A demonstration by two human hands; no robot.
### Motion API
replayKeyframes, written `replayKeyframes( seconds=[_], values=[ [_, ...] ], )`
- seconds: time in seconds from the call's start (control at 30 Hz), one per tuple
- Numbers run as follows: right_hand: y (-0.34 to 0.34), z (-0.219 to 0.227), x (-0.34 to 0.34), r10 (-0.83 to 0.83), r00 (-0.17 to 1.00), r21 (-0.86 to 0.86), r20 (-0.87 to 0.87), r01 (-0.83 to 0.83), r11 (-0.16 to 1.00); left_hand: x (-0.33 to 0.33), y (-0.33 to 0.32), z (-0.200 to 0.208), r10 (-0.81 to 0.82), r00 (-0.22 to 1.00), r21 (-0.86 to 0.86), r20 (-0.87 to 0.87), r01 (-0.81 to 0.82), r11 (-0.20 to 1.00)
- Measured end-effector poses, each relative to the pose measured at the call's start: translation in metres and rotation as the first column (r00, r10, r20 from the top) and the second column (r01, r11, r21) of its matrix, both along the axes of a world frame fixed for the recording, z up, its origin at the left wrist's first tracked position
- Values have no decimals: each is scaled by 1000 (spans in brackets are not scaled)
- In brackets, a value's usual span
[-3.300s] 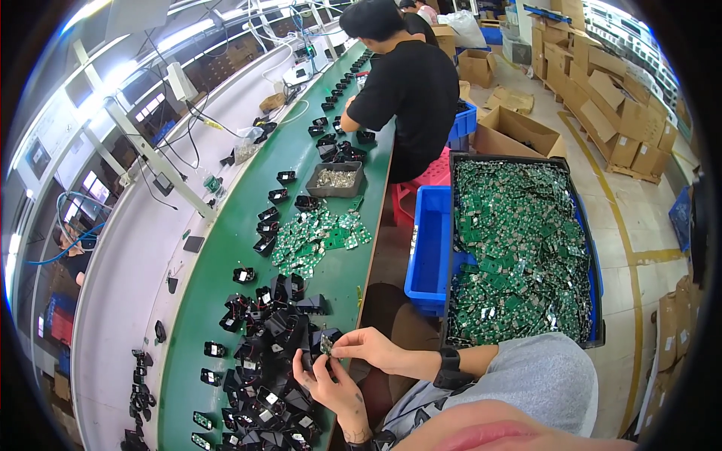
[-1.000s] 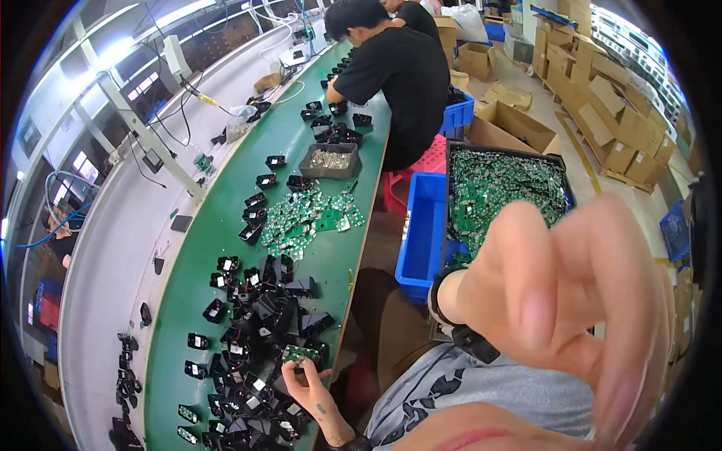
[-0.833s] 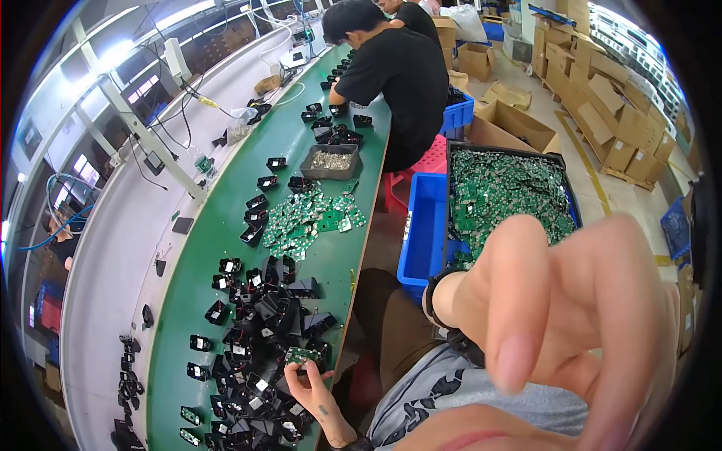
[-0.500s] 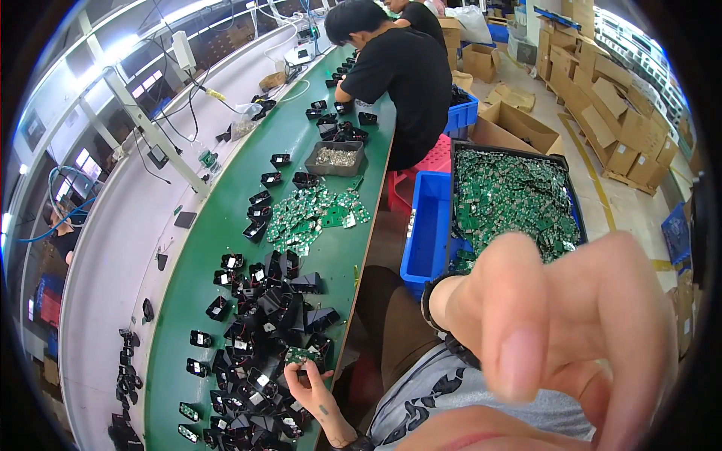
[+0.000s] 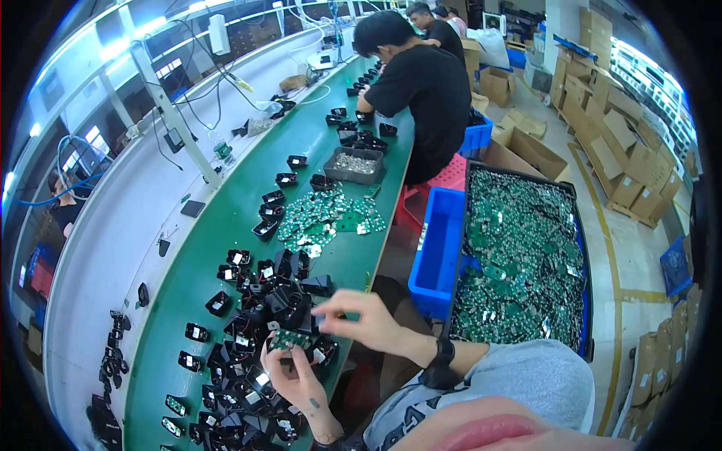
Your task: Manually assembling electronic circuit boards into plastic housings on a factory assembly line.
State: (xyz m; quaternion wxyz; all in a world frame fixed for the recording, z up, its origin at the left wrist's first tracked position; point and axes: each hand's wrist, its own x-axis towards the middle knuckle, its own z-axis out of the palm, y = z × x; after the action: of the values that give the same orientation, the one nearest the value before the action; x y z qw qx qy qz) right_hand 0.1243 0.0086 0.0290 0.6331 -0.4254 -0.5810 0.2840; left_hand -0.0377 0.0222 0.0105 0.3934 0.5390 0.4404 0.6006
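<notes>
The left hand (image 5: 297,379) of the person holds one green circuit board (image 5: 288,340) between the thumb and the fingers, above the near part of the long green table (image 5: 162,323). The right hand (image 5: 365,319) is near this board, a little farther along the table; its fingers are bent, and I cannot tell whether something small is pinched between their tips. On the right wrist there is a black band (image 5: 438,364). Below and around the left hand lies a big heap of black plastic cases (image 5: 244,344), many of them with thin wires inside. To the left of the heap, some cases stand apart in a loose line. Beyond the heap, many loose green boards (image 5: 323,218) are spread on the table, and just behind them is a grey tray (image 5: 353,177) with small metal pieces. To the right of the table stands a blue box (image 5: 431,289), and beside it a large black tray (image 5: 590,304) is filled with green boards. Farther away, a co-worker (image 5: 429,98) in a black shirt sits on a pink stool (image 5: 451,174) at the same table.
</notes>
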Motion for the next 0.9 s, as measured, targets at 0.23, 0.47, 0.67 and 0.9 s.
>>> replayKeyframes(
  seconds=[0.23,0.47,0.67,0.9],
  values=[
    [7,9,-1,-111,990,185,82,94,978,40,17,47,-7,962,279,-272,86,956],
    [17,5,8,-207,977,144,-42,211,967,53,26,40,35,935,376,-353,108,920],
    [23,6,9,-358,924,328,134,300,896,54,32,38,39,935,378,-352,104,920],
    [26,6,11,-428,872,418,237,306,855,51,32,36,36,925,357,-379,110,928]
  ],
)
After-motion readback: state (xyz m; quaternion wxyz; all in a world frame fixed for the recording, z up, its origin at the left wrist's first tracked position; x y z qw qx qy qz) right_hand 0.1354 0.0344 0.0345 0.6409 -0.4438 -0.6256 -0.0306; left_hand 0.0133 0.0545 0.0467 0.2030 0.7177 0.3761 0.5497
